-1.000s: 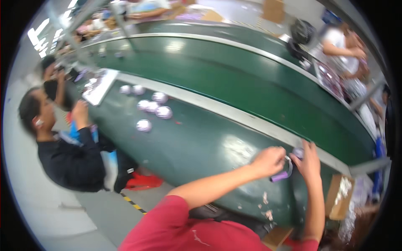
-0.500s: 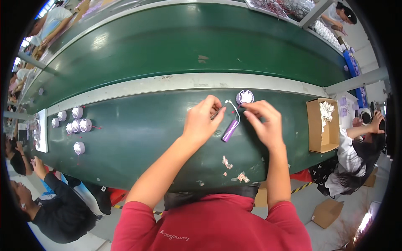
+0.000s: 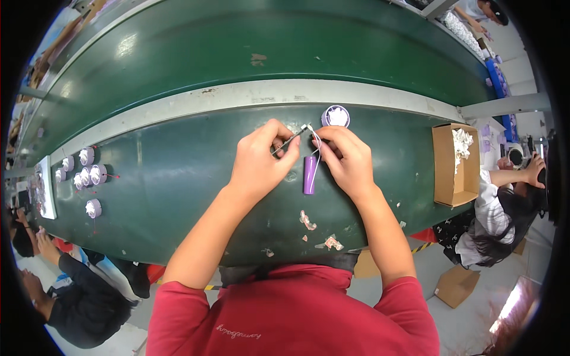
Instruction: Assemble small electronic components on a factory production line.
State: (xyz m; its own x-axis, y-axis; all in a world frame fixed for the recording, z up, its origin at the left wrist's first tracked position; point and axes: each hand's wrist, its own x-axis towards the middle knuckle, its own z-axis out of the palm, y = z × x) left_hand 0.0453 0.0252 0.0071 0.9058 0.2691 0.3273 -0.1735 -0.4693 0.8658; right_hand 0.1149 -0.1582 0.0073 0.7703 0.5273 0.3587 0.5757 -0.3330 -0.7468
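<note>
Left fingers (image 3: 279,129) pinch a dark strip (image 3: 293,137); right fingers (image 3: 334,136), white wire (image 3: 319,156). Scraps (image 3: 333,242) dot the green surface (image 3: 172,196); people (image 3: 86,311) flank it.

Red shirt (image 3: 320,311), matching short sleeves (image 3: 177,305), fabric creased. Small white cursive lettering (image 3: 238,333) on front, left side. Forearms (image 3: 212,228) bare. Left hand (image 3: 259,155), right hand (image 3: 349,161) both bare.

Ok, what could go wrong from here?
Two risks, as I judge it:
1. White wires loop between the thin dark piece in the left hand and the purple cylinder; they might snag or strain against the right hand.
2. The round purple part sits just beyond the right hand, so a knuckle could knock it.
</note>
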